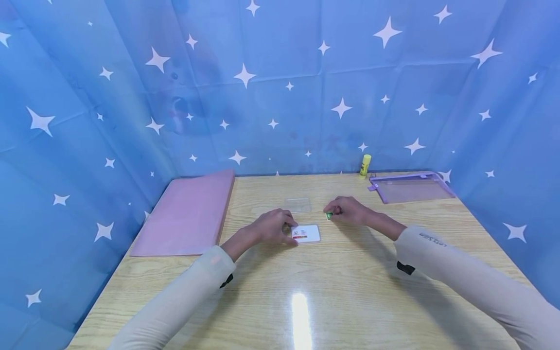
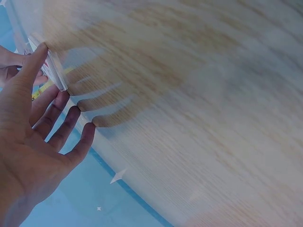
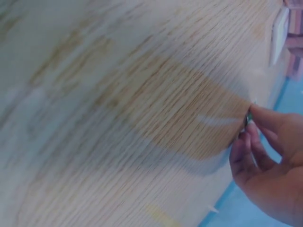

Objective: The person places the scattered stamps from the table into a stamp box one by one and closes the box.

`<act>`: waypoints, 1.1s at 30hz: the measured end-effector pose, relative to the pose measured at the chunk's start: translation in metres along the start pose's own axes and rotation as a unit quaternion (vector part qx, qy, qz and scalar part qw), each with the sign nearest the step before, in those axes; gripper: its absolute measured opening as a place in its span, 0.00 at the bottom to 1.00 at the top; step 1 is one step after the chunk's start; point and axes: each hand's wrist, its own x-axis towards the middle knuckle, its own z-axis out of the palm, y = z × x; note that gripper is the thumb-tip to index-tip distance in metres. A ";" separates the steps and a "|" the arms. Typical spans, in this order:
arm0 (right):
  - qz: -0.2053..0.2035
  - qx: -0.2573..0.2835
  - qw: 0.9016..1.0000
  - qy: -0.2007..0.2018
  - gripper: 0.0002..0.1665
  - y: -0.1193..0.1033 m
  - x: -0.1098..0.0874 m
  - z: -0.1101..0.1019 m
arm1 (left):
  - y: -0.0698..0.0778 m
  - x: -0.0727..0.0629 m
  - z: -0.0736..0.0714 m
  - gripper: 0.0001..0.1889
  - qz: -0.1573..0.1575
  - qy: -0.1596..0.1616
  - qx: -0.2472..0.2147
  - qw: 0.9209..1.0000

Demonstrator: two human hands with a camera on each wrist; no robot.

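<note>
A white stack of business cards (image 1: 309, 233), seemingly in a clear plastic case, lies on the table in the head view. My left hand (image 1: 273, 226) holds its left end, thumb on the near edge and index finger on the far edge. In the left wrist view the case (image 2: 56, 71) sits between the thumb and fingers of that hand. To the right, my right hand (image 1: 347, 211) pinches a small green piece (image 1: 329, 215) between thumb and fingertips, close to the tabletop. Only a sliver of the green piece (image 3: 248, 117) shows in the right wrist view; its kind is unclear.
A clear rectangular plastic lid or tray (image 1: 299, 205) lies just beyond the cards. On the left is a large pink folder (image 1: 185, 216). A yellow glue stick (image 1: 365, 166) stands at the back, beside a purple mesh zip pouch (image 1: 413, 188). A blue starred curtain (image 1: 280, 97) surrounds the table.
</note>
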 end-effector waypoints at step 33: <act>-0.011 -0.011 1.000 0.013 0.12 0.000 -0.006 0.007 | 0.001 0.000 0.000 0.32 0.006 0.002 0.012 1.000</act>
